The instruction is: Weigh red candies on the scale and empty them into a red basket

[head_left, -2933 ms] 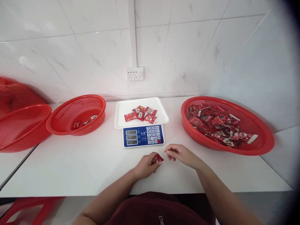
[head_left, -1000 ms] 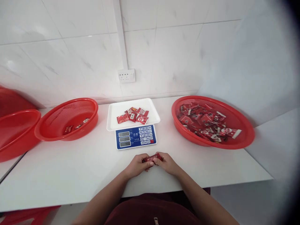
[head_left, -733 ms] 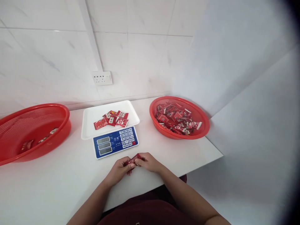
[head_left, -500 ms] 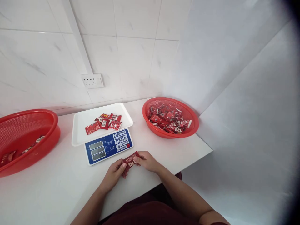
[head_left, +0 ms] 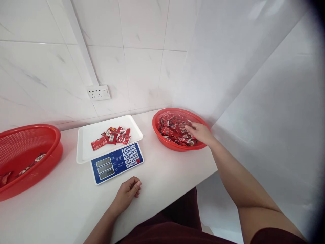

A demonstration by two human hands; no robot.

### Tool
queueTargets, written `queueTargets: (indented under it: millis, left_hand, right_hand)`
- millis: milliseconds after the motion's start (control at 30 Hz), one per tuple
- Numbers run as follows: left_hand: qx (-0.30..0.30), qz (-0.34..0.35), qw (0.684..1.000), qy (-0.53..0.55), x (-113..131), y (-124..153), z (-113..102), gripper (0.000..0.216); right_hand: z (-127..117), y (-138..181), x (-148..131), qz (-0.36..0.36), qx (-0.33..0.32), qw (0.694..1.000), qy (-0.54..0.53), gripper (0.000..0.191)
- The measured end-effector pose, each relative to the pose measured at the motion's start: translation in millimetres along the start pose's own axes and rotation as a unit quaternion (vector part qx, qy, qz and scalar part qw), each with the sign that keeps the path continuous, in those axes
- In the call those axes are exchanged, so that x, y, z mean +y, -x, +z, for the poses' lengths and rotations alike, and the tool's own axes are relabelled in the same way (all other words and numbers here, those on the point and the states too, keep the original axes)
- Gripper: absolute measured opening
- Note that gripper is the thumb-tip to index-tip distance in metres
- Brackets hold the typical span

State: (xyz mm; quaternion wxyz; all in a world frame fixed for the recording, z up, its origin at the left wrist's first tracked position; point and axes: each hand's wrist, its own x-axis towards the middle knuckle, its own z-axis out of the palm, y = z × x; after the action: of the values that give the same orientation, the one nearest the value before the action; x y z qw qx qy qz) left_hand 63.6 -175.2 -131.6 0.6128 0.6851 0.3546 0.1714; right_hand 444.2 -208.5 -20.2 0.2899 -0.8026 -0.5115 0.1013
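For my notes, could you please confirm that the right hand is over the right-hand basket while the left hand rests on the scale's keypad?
The left hand is not on the keypad: the head view shows it apart from the scale, nearer the camera. The right hand is over the right-hand basket.

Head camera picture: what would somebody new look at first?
Probably the round red plastic basket right of centre, with the bare right hand at its pile of shiny red packets. Then the blue-and-white electronic scale left of it, with more red packets on its white rectangular tray.
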Motion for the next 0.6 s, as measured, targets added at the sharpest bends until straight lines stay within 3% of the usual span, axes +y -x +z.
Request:
queueTargets:
  millis: [100, 167, 367, 600]
  left_hand:
    - [0.001, -0.001, 1.0, -0.006, 1.1, -0.1, -0.5, 0.035]
    - [0.0, 0.003, 1.0, -0.008, 1.1, -0.3, -0.4, 0.035]
    - [0.012, 0.005, 1.0, 0.005, 0.1, 0.2, 1.2, 0.036]
    - [0.027, -0.002, 0.999, 0.033, 5.6, 2.7, 2.7, 0.036]
  right_hand:
    - [6.5, -10.8, 5.3, -0.047, -0.17, 0.976, 0.127, 0.038]
    - [13.7, -22.8, 2.7, -0.072, -0.224, 0.954, 0.188, 0.042]
    - [35.0, -80.8, -10.1, -0.052, -0.166, 0.946, 0.274, 0.07]
    - [64.7, -124.1, -10.7, -0.047, -0.2, 0.923, 0.325, 0.083]
